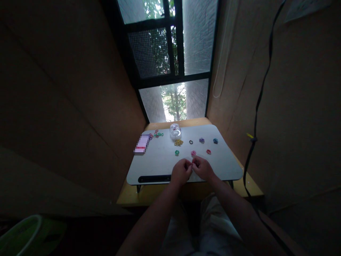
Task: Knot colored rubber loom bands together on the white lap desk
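Note:
My left hand and my right hand meet fingertip to fingertip over the front of a white lap table. Both are closed in a pinch around something small and reddish-pink between them, too small to name. Just beyond my fingers lies a pink bundle of small rings. A green bundle is to its left and a red bundle to its right. Farther back are a yellow pile, a dark ring, a purple bundle and a blue bundle.
A clear jar stands at the back of the table. Linked coloured rings and a blurred pink-white item lie at the left. A black cord hangs at the right, and a green basin is at lower left.

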A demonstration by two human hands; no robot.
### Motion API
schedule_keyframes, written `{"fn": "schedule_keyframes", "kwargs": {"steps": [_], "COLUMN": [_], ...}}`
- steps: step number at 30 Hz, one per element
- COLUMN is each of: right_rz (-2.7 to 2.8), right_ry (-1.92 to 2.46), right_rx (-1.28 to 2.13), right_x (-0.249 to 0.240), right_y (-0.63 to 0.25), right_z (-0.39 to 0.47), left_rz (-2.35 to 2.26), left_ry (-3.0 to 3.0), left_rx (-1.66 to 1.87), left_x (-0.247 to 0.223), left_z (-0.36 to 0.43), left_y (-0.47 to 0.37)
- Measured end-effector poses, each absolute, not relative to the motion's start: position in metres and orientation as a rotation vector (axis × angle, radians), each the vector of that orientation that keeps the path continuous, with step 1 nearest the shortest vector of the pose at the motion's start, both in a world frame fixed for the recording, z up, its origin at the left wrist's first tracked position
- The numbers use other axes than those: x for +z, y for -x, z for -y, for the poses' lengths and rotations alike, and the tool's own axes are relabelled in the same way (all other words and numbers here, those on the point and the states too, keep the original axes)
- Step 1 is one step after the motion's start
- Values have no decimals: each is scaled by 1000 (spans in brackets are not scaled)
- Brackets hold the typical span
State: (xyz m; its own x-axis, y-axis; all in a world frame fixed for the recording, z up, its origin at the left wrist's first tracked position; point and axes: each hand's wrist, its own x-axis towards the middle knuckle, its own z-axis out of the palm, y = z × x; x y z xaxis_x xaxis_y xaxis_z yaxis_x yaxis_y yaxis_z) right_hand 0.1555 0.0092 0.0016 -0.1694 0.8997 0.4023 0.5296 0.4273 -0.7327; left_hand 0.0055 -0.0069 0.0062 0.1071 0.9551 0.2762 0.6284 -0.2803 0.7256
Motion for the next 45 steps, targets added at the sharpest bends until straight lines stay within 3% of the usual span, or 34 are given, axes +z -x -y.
{"fn": "schedule_keyframes", "kwargs": {"steps": [45], "right_rz": [1847], "right_ry": [1258], "right_rx": [548], "right_x": [-2], "right_y": [-156], "right_z": [-13], "left_rz": [-1505], "left_ry": [-1838], "left_rx": [1142], "left_x": [2], "left_z": [-1], "left_y": [-1]}}
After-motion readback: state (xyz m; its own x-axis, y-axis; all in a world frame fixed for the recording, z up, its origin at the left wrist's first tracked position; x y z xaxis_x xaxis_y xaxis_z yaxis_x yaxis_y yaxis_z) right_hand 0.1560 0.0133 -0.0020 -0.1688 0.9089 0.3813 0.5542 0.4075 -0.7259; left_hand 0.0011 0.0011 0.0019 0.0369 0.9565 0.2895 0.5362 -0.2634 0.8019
